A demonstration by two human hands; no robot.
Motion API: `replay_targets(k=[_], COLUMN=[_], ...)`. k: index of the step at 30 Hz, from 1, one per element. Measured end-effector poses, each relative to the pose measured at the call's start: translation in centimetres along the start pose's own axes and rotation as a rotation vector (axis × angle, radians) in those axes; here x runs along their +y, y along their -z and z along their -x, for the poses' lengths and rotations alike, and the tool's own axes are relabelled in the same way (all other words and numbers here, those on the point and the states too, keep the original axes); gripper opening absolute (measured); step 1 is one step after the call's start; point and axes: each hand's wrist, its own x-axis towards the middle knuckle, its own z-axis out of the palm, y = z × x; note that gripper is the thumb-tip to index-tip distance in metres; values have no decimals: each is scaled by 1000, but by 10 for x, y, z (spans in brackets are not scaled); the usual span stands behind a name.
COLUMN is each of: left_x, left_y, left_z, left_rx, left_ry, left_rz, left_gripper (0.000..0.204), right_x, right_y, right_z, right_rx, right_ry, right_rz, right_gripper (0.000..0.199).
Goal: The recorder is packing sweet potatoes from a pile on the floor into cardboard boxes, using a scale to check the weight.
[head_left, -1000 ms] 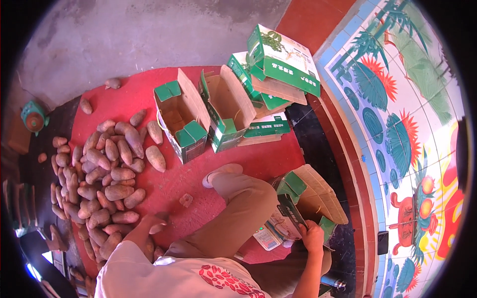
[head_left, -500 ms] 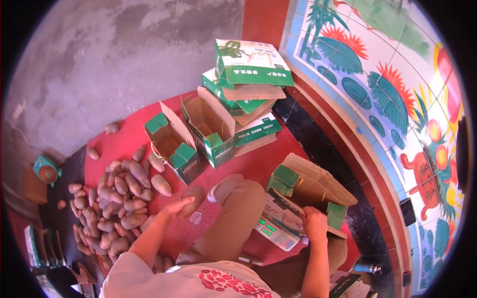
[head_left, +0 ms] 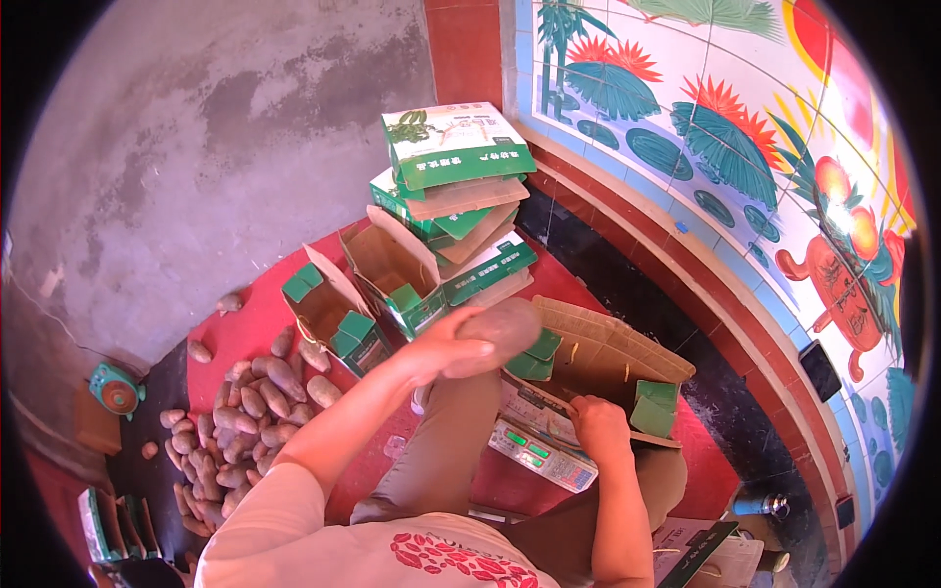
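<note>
A large brownish-pink sweet potato (head_left: pixel 506 331) is in my left hand (head_left: pixel 441 353), raised over my knee beside an open cardboard box (head_left: pixel 618 338). That box has green end flaps and stands on a digital scale (head_left: pixel 544 459) with lit green displays. On its near edge my right hand (head_left: pixel 598 426) is closed, the fingers hooked over the cardboard. The inside bottom of the box is hidden from view. To the left, a heap of sweet potatoes (head_left: pixel 230 446) lies on a red mat (head_left: pixel 353 465).
Two open boxes (head_left: pixel 400 279) stand ahead of me, with a stack of green-and-white boxes (head_left: pixel 456 157) behind them. A teal round device (head_left: pixel 117 390) sits far left by the grey wall (head_left: pixel 225 118). A painted tile wall (head_left: pixel 706 127) curves along the right.
My left hand has lifted the sweet potato from near the heap, moving right and up to the box on the scale. The right hand still grips the box edge. The view has shifted slightly.
</note>
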Motion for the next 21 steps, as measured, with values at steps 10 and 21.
replay_targets(k=[10, 21], left_x=[-29, -38], left_y=[-104, -76], left_z=[-56, -20], left_rx=[-120, 122], left_ry=[-370, -551], left_rz=[-669, -640], left_gripper=[68, 38], right_x=[4, 0], right_y=[-2, 3], right_z=[3, 2], right_rx=[-12, -34], right_ry=[24, 28], right_rz=[5, -42], right_gripper=[14, 13])
